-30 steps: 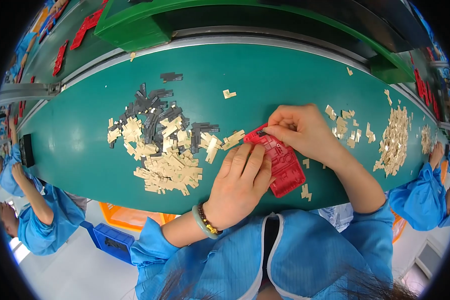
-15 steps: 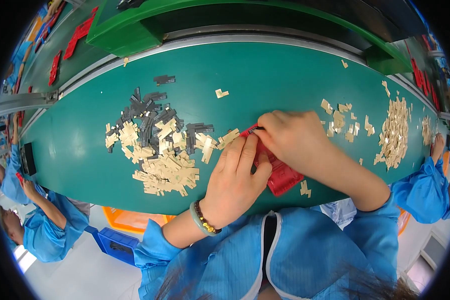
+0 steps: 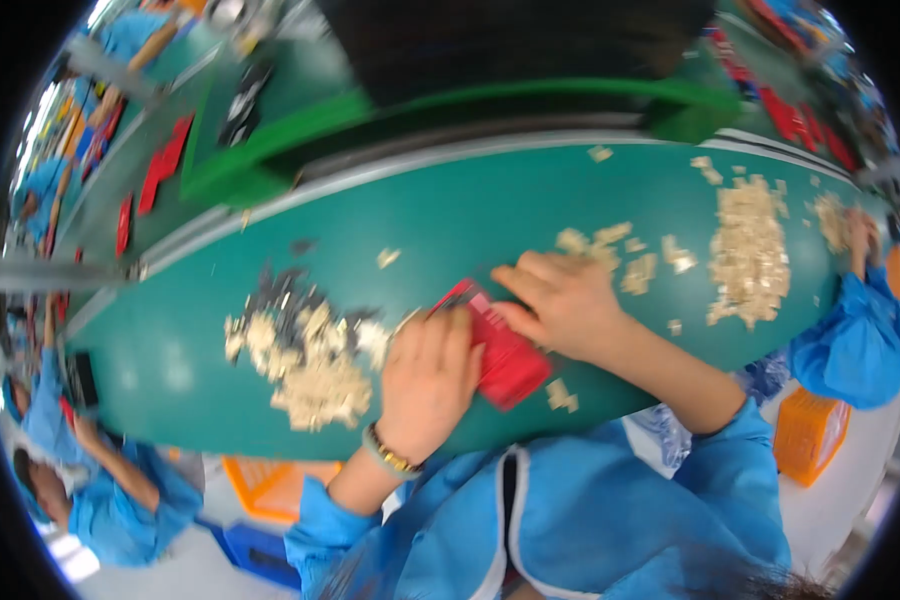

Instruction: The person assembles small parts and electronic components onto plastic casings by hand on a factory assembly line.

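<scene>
The green desk (image 3: 450,215) spans the frame, bare above the hands, its near edge just below them. A mixed heap (image 3: 320,385) lies left of centre, a pale heap (image 3: 750,255) at right. At centre, the left hand (image 3: 428,375) curls over the red case (image 3: 510,362), gripping its left side; the right hand (image 3: 568,305) touches its right side, thumb and forefinger slightly parted.

A red plastic case (image 3: 511,366), oblong and smeared by motion blur, sits off the view's middle toward five o'clock. It slants, one short end toward eleven o'clock, the other toward five; its nine-o'clock side is partly hidden.
</scene>
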Demonstrator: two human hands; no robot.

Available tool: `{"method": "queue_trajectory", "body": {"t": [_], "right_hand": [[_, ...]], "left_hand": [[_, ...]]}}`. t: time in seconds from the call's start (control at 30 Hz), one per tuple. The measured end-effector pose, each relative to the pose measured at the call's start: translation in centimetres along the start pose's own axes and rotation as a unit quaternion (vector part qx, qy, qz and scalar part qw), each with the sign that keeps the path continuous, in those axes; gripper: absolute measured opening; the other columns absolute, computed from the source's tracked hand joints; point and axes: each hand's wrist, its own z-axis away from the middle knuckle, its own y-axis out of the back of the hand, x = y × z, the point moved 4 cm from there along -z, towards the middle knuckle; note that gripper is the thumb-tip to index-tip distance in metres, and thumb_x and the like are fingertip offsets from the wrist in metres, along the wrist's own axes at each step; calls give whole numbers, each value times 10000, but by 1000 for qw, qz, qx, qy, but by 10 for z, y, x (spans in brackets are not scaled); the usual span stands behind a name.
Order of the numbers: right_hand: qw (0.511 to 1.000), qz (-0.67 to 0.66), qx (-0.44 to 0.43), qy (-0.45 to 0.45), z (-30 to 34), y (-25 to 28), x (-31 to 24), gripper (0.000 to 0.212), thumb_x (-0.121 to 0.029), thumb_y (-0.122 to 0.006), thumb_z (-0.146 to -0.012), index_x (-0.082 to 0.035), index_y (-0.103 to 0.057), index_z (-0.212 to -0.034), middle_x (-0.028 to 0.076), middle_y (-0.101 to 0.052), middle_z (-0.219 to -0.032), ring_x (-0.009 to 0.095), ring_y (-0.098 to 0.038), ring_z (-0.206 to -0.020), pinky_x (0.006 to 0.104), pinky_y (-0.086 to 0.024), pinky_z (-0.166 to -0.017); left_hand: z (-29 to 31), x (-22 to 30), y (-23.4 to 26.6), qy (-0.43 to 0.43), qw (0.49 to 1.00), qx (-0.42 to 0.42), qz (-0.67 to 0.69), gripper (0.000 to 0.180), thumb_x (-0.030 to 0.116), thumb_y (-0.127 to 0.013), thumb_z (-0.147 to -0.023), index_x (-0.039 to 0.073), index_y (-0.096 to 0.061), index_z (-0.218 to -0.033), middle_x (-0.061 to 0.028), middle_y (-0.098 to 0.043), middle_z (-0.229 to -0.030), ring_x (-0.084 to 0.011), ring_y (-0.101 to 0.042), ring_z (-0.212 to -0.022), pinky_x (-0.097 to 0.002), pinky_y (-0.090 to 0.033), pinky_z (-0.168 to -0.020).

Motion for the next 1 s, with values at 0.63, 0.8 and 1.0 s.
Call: {"method": "queue_trajectory", "body": {"t": [0.63,0.8,1.0], "right_hand": [[953,230,145,-132,42,132,347,249,-150,-660,-769,-97,-676,-1012,53,-630,-1039,255,-603,-991,423,-501,-758],[962,154,181,-134,29,102,346,222,-105,-642,-719,-57,-651,-936,149,-642,-903,352,-616,-874,452,-493,-739],[920,190,193,-284,89,158,350,255,-128,-659,-833,-84,-604,-1078,119,-647,-1059,317,-635,-951,353,-501,-788]], "left_hand": [[-13,26,-8,-38,913,-85,-398,432,294,-587,-906,82,-566,-1282,-146,-586,-1177,-292,-572,-1031,-404,-480,-872],[10,55,3,15,984,-149,-101,789,425,-784,-683,-7,-531,-1292,-260,-488,-1237,-408,-496,-1093,-515,-396,-939],[45,29,18,-191,966,-105,-136,446,218,-659,-829,-40,-589,-1187,-228,-552,-1294,-355,-560,-1191,-406,-502,-904]]}}
